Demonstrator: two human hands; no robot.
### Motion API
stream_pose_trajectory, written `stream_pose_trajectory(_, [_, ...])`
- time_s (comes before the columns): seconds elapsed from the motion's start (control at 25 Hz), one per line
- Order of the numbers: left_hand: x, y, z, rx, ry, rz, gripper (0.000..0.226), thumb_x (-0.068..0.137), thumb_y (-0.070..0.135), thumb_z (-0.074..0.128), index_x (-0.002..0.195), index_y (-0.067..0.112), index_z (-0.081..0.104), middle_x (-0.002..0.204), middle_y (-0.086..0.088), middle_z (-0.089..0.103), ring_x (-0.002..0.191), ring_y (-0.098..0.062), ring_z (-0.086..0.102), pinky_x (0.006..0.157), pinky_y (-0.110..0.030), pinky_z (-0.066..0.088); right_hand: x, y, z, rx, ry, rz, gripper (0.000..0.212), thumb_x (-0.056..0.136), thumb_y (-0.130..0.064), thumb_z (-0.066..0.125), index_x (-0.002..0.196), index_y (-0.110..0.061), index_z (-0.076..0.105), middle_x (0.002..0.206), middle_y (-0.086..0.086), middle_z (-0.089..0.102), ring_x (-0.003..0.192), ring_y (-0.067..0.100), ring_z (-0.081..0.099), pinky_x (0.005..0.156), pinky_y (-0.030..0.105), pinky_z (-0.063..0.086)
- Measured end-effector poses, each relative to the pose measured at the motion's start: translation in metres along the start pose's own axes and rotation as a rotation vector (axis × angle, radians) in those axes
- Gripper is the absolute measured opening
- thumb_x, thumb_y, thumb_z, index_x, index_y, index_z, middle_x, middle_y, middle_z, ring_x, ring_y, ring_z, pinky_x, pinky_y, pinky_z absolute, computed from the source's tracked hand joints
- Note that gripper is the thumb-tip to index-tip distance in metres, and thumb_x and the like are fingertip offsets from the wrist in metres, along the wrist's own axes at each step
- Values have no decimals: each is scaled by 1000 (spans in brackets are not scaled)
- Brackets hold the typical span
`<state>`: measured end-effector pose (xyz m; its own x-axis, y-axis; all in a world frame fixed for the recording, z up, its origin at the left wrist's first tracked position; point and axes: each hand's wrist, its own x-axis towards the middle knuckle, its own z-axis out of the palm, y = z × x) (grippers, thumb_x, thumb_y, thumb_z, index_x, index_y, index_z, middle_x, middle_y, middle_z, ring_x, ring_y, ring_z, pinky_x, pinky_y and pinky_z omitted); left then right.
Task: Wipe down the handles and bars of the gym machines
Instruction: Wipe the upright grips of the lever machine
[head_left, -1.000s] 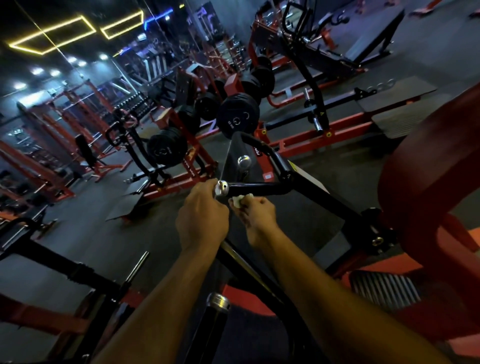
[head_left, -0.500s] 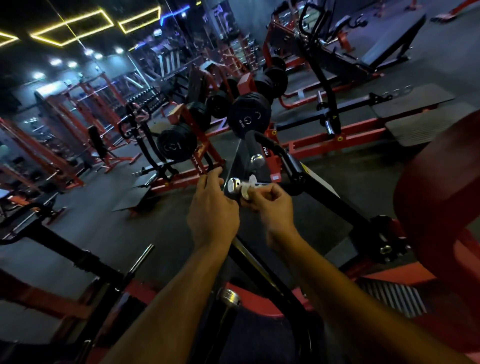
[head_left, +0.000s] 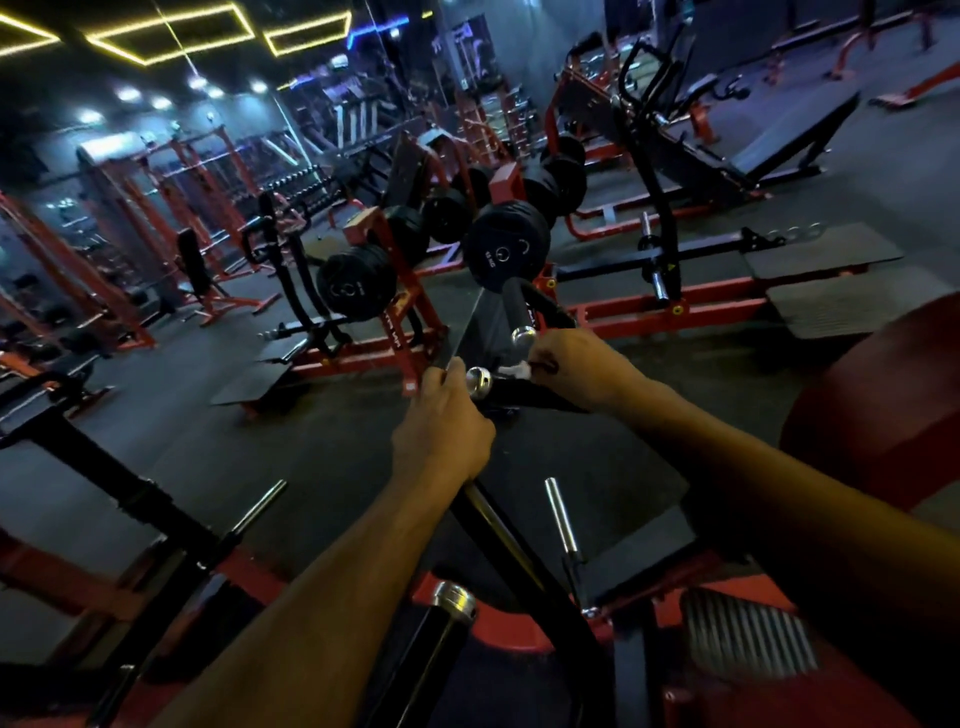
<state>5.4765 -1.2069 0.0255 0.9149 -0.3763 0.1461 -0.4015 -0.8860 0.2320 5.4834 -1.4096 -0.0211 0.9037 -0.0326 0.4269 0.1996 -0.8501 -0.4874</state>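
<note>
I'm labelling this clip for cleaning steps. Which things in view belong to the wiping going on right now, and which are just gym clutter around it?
In the job:
- white cloth, pinched in the right hand
- black handle with chrome end cap, under the cloth
- left hand, beside the cap

Just around:
- weight plates on the red rack
- upper handle
- red pad
- chrome peg

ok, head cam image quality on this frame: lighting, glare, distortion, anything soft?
Head view: dim gym, lit mainly by yellow ceiling strips and white spots. Glare blooms on the chrome end cap beside the left hand. The white cloth in the right hand is nearly blown out. Wide-angle bending curves the floor and frames at the edges. The red pad at right is soft and dark.
</note>
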Motion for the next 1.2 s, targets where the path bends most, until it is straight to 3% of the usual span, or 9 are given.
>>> stream_pose_trajectory(0.16, [2,0,-2,12,-98,59,73,101,29,54,163,22,15,163,1,25,141,-28,42,107,-49,44,10,14,-23,40,161,218,8,92,-19,71,99,-18,68,91,-4,64,78,7,60,66,20,46])
stream_pose_trajectory(0.28, [5,-1,-3,-27,-137,67,76,101,33,53,164,21,12,165,3,24,141,-28,42,108,-51,44,32,16,-23,-14,285,186,9,93,-13,67,102,-15,66,101,-3,57,87,13,58,73,23,45])
stream_pose_trajectory(0.4, [5,-3,-6,-53,-162,70,78,101,34,52,164,21,8,168,4,18,145,-27,38,111,-51,41,44,11,9,-116,155,48,5,94,-18,64,98,-17,67,106,-2,51,93,14,54,76,24,45])
stream_pose_trajectory(0.56, [9,-5,-3,-95,-188,102,83,98,39,56,164,21,10,167,4,20,146,-25,36,111,-51,42,46,16,30,-214,181,-59,5,90,-16,67,94,-18,65,103,-4,47,96,14,47,76,28,47])
stream_pose_trajectory(0.64, [22,-12,-8,-154,-198,100,68,94,39,60,155,21,38,156,-1,42,137,-25,48,108,-49,45,45,20,24,-232,138,-142,8,88,-17,68,96,-17,65,104,-2,48,94,13,48,77,25,43])
stream_pose_trajectory(0.76, [59,-16,-22,-437,-180,-9,28,91,38,64,113,21,71,110,-1,73,103,-22,68,98,-45,53,38,35,10,-196,88,-114,10,84,-14,73,89,-16,65,99,-4,54,85,12,53,74,21,39])
stream_pose_trajectory(0.92, [88,8,-3,-478,-205,11,37,86,47,63,118,29,64,108,4,70,100,-21,67,94,-42,54,53,50,-11,-32,172,116,6,84,-13,74,85,-16,69,95,-7,57,83,7,55,71,12,38])
stream_pose_trajectory(1.08, [100,15,30,-419,-157,84,24,94,39,64,117,30,64,104,4,70,95,-21,68,85,-41,56,78,43,-12,-38,-12,-31,7,91,-21,71,98,-19,72,102,-8,61,90,1,58,77,16,46])
stream_pose_trajectory(1.2, [107,10,37,-363,-131,119,29,95,38,62,123,34,62,103,3,69,92,-21,68,82,-41,58,104,43,-13,-131,-185,-106,10,96,-24,66,101,-17,72,102,-8,58,86,0,54,74,15,39])
